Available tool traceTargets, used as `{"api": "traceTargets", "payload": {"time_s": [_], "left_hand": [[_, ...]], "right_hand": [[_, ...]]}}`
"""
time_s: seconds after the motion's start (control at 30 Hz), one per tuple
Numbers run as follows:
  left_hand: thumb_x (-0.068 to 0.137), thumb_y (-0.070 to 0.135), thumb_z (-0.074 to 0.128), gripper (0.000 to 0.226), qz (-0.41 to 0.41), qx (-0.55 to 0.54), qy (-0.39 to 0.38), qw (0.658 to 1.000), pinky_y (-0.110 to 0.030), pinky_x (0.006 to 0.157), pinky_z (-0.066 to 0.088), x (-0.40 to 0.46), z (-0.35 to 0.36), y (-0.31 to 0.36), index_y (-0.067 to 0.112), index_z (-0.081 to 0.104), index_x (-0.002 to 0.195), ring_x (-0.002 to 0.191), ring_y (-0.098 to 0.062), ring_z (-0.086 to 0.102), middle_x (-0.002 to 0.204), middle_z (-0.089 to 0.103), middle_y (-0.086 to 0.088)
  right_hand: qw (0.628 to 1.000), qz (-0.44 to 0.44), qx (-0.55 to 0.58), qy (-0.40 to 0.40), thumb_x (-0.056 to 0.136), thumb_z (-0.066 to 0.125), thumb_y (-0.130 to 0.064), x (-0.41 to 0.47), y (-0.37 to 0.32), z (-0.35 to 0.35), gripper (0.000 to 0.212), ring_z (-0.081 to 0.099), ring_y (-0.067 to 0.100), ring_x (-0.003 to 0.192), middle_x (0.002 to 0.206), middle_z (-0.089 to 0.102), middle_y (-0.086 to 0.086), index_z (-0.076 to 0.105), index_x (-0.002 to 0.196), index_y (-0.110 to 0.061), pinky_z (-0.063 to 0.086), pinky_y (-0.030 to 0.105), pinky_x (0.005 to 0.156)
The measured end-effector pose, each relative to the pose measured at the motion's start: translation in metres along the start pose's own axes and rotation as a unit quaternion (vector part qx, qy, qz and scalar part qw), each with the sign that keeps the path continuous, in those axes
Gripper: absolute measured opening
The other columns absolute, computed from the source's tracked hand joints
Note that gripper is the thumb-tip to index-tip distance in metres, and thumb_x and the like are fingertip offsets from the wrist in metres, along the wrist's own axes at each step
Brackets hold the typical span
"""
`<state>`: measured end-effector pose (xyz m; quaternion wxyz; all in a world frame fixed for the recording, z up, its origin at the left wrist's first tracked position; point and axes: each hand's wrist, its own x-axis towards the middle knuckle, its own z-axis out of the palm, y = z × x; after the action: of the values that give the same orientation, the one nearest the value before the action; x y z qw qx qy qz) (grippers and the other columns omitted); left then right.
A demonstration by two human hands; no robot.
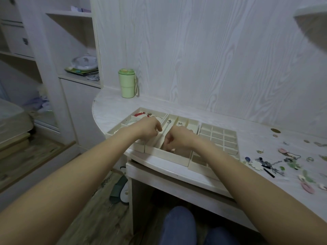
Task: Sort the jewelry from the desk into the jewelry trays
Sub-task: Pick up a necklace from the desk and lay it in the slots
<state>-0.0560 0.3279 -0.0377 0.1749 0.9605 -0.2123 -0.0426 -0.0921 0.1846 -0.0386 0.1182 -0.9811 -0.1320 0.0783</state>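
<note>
Hands (pixel 150 128) over cream trays (pixel 184 121)

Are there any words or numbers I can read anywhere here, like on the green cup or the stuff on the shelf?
No words or numbers can be read anywhere.
Green cup: plain, no label showing.
Papers on the shelf: there may be print, but it is too small and blurred to read.
Jewelry trays: no text.
Loose jewelry on the desk: no text to make out.
</note>
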Motion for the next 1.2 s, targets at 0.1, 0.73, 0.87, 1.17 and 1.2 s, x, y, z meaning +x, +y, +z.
{"api": "traceTargets", "payload": {"time_s": [0.1,0.73,0.87,1.17,1.2], "left_hand": [[0.091,0.005,0.044,0.038,0.0,0.002,0.002,1.0,-0.029,0.1,0.042,0.007,0.0,-0.002,0.01,0.058,0.126,0.121,-0.02,0.052,0.133,0.056,-0.007],[0.095,0.007,0.044,0.036,-0.007,0.003,0.01,1.0,-0.026,0.098,0.037,0.062,-0.005,-0.005,0.011,0.055,0.129,0.123,-0.022,0.049,0.134,0.054,-0.008],[0.096,0.009,0.044,0.034,-0.007,-0.003,0.015,1.0,-0.024,0.095,0.038,0.067,-0.002,-0.006,0.009,0.056,0.128,0.12,-0.022,0.052,0.132,0.056,-0.009],[0.092,0.004,0.043,0.038,-0.004,-0.008,0.013,1.0,-0.028,0.102,0.039,0.067,-0.001,-0.003,0.008,0.058,0.126,0.121,-0.023,0.052,0.13,0.058,-0.009],[0.091,0.004,0.043,0.038,-0.005,-0.008,0.014,1.0,-0.028,0.102,0.039,0.067,-0.001,-0.002,0.008,0.058,0.126,0.121,-0.023,0.052,0.13,0.058,-0.009]], "right_hand": [[0.996,0.001,0.076,0.041,0.086,0.063,-0.015,0.003,0.012,-0.01,0.013,0.062,0.014,0.086,0.084,0.071,-0.005,0.075,0.089,-0.015,0.049,0.025,0.076],[0.99,0.099,-0.091,0.037,0.091,0.038,-0.005,0.088,0.074,-0.018,0.025,0.055,0.033,0.102,0.114,0.056,0.015,0.049,0.114,-0.006,0.047,0.041,0.086],[0.99,0.1,-0.097,0.029,0.091,0.039,-0.005,0.089,0.076,-0.016,0.026,0.051,0.029,0.094,0.113,0.053,0.014,0.047,0.116,-0.006,0.043,0.037,0.078],[0.988,0.089,-0.114,0.062,0.09,0.036,-0.004,0.084,0.07,-0.014,0.032,0.05,0.033,0.108,0.118,0.057,0.014,0.045,0.12,-0.006,0.045,0.039,0.089],[0.987,0.094,-0.12,0.059,0.092,0.037,-0.005,0.084,0.07,-0.014,0.031,0.049,0.033,0.109,0.118,0.056,0.015,0.046,0.121,-0.007,0.044,0.037,0.086]]}}
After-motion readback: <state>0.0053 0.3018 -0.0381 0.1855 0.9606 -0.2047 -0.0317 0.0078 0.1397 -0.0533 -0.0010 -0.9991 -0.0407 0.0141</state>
